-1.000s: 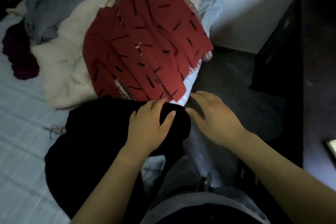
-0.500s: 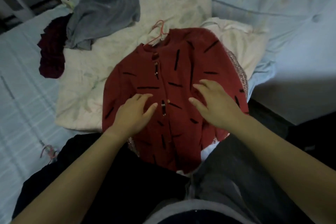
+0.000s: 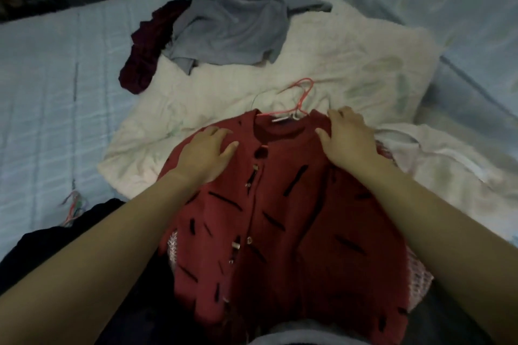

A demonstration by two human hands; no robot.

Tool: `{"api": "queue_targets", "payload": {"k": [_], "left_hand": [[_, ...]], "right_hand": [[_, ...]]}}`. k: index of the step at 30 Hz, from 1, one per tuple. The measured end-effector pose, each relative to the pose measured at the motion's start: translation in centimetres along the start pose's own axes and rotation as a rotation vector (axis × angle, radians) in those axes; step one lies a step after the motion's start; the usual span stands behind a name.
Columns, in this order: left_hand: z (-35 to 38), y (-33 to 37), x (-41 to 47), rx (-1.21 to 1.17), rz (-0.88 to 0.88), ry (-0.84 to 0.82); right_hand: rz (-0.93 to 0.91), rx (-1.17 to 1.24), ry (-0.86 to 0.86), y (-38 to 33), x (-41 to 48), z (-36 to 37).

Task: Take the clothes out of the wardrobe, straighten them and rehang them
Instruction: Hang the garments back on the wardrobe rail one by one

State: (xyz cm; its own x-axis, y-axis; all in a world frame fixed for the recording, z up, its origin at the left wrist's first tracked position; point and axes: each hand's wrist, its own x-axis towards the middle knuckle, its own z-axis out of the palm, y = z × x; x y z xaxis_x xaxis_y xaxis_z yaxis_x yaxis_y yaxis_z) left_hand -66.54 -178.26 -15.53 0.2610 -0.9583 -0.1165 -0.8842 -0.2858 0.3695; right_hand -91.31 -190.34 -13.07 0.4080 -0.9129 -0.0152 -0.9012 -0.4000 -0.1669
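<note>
I'm seeing the red cardigan (image 3: 280,218) lying on the cream blanket (image 3: 350,59), collar far, hem near. Left hand (image 3: 206,152) and right hand (image 3: 349,140) pressing flat on its shoulders, gripping nothing. Right one sitting nearer the pink hanger (image 3: 302,95).

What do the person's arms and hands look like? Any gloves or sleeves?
The left grip and right grip are plain bare hands, with no gloves, and I see no rings. The left arm and right arm are bare as far as the picture shows: no sleeves, no watch, no bracelet.
</note>
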Motion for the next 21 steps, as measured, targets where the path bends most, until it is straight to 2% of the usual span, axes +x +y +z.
{"api": "queue_targets", "payload": {"k": [4, 9, 12, 18, 21], "left_hand": [[1.1, 1.2, 4.7, -0.099, -0.065, 0.02], [2.6, 0.8, 9.3, -0.022, -0.105, 0.002], [2.2, 0.9, 9.8, -0.042, -0.078, -0.046], [0.7, 1.0, 4.3, -0.085, -0.076, 0.214], [-1.3, 1.9, 0.4, -0.176, -0.104, 0.371]], "right_hand": [[-0.026, 0.059, 0.064, 1.9, 1.1, 2.0], [-0.092, 0.204, 0.217, 3.1, 1.7, 3.4], [-0.109, 0.348, 0.192, 4.2, 1.9, 3.9], [-0.175, 0.461, 0.104, 4.3, 1.9, 2.7], [-0.236, 0.502, 0.116, 2.8, 0.9, 0.8]]}}
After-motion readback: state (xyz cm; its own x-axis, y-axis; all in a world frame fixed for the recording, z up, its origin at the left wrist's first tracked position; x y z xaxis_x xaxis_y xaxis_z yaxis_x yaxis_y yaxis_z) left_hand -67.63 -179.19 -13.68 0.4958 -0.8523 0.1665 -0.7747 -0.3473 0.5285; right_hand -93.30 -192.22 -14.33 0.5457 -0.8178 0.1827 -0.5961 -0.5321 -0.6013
